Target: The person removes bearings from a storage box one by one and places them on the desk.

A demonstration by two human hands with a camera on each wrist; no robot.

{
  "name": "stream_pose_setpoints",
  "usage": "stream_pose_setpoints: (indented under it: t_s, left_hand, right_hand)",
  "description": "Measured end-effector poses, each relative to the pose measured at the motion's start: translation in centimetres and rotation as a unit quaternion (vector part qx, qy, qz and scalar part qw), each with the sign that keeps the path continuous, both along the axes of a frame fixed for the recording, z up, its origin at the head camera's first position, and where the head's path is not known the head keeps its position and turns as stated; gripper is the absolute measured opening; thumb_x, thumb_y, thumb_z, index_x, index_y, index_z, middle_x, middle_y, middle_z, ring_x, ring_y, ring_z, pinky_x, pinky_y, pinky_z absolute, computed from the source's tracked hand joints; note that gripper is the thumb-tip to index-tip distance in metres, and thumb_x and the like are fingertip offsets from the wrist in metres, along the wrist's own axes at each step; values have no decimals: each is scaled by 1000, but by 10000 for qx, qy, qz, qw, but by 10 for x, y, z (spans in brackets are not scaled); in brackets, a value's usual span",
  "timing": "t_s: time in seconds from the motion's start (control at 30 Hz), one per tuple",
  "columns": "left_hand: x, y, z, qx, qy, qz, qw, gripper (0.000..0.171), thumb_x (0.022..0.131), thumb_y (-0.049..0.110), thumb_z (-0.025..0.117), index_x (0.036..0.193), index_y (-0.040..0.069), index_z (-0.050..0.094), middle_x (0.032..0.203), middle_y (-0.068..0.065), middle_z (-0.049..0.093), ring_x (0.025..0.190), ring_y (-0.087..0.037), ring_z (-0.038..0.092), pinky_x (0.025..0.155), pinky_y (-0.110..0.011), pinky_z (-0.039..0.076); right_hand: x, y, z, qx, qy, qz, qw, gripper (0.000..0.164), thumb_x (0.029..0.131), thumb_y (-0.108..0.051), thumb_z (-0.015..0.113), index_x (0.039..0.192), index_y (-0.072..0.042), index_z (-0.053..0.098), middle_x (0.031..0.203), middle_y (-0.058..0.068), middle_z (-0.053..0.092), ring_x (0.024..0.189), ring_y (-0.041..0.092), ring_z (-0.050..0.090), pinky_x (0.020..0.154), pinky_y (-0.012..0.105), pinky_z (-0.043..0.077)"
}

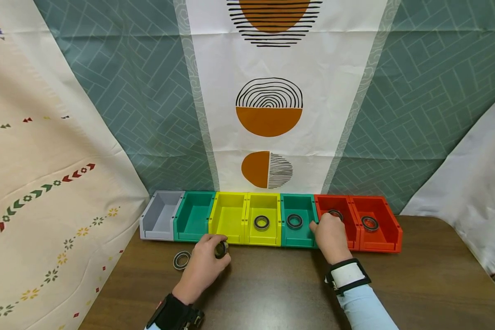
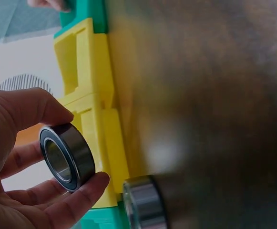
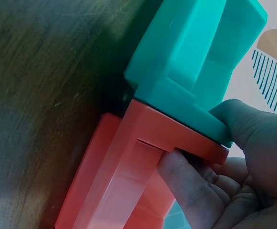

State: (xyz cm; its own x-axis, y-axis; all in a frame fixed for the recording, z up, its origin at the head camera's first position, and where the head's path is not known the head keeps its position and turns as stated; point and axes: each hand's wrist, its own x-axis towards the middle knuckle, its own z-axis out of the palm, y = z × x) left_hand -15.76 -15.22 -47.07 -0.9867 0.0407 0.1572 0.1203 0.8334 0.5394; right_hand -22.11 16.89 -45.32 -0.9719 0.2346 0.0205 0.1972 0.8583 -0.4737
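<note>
My left hand [image 1: 202, 263] pinches a ball bearing [image 2: 71, 157] between thumb and fingers, tilted, just in front of the left yellow bin [image 1: 228, 224]. Another bearing [image 1: 182, 260] lies on the table beside that hand. My right hand [image 1: 332, 236] straddles the adjoining walls of the right-hand green bin [image 1: 299, 238] and the left red bin [image 3: 143, 143]. Its thumb is on the green side, its fingers reach into the red bin. A bearing [image 1: 335, 214] shows partly behind this hand in the left red bin.
More bearings lie in the right yellow bin [image 1: 261, 223], the right-hand green bin and the right red bin [image 1: 370, 223]. A grey bin [image 1: 158, 217] and another green bin [image 1: 194, 217] end the row at left. Patterned cloth [image 1: 148, 91] hangs behind the wooden table [image 1: 268, 288].
</note>
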Motion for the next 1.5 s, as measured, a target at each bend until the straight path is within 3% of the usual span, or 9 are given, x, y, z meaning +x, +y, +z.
stream_pose_setpoints:
  t_s: [0.33, 0.6, 0.93, 1.5]
  left_hand:
    - [1, 3, -10, -449, -605, -318, 9966, 40, 75, 26, 72, 113, 19, 62, 114, -7, 53, 92, -16, 55, 80, -37, 53]
    - [5, 7, -14, -822, -273, -618, 9943, 36, 74, 24, 71, 109, 19, 64, 106, -5, 56, 88, -15, 53, 73, -33, 51]
    - [4, 11, -15, -1049, -534, -844, 9895, 38, 75, 23, 71, 112, 17, 63, 109, -7, 56, 93, -18, 53, 79, -39, 51]
    - [4, 13, -19, -1432, -414, -1056, 9832, 35, 76, 23, 71, 110, 18, 64, 103, -5, 57, 89, -17, 52, 77, -36, 49]
  right_hand:
    - [0, 0, -1, 47, 50, 15, 10000, 34, 86, -27, 60, 60, -5, 55, 57, 8, 44, 52, 22, 48, 42, 28, 32]
    - [0, 0, 0, -48, -104, 37, 9999, 33, 87, -27, 60, 63, -4, 57, 58, 9, 45, 53, 22, 48, 43, 28, 32]
    - [0, 1, 0, -57, -57, 51, 10000, 31, 87, -27, 61, 67, -3, 59, 59, 9, 47, 55, 22, 49, 43, 28, 33]
    - [1, 0, 1, -42, -56, -5, 10000, 33, 87, -28, 60, 63, -5, 57, 58, 8, 44, 54, 22, 48, 44, 29, 33]
